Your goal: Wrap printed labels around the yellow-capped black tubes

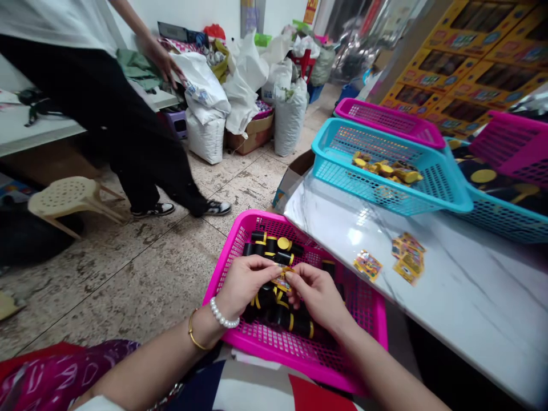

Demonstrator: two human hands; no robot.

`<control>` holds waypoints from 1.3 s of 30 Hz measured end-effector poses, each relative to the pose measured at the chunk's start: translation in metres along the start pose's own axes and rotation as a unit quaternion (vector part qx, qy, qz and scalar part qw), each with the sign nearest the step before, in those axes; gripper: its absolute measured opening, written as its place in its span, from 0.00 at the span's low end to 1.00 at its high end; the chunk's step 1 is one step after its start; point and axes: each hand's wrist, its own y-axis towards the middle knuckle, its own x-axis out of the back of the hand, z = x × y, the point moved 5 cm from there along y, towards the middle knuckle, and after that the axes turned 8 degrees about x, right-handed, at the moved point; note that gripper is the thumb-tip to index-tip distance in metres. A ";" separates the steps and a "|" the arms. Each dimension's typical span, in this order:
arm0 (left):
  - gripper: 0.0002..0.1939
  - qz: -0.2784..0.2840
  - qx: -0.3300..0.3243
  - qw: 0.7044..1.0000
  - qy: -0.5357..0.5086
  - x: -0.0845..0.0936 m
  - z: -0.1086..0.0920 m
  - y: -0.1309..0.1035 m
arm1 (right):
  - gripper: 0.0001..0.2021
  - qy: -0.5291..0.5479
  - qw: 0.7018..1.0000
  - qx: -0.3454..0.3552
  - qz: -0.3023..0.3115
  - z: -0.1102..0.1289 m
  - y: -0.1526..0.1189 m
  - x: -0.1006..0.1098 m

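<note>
The left hand (248,279) reaches in from the lower left, thumb and forefinger pinching the upper-left edge of a small printed yellow slip (281,279). The slip sits between the two sets of fingertips, just right of the left hand, over black tubs with yellow lids (270,246) in a pink basket (274,356). Fingers cover much of it, so I cannot tell its long axis. The right hand (319,294) meets it from the other side, thumb against forefinger on its right edge, the other fingers curled beneath; neither hand is nearer, as both touch it. Farther right, on a white table (334,205), lie a single slip (367,265) and a loose pile of slips (409,260), well apart from the left hand and nearer the right. Beyond them stands a blue basket (385,197).
</note>
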 end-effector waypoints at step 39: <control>0.13 0.002 0.093 0.981 -0.170 0.016 0.005 0.024 | 0.12 -0.059 0.988 0.139 -0.028 0.045 0.008 0.031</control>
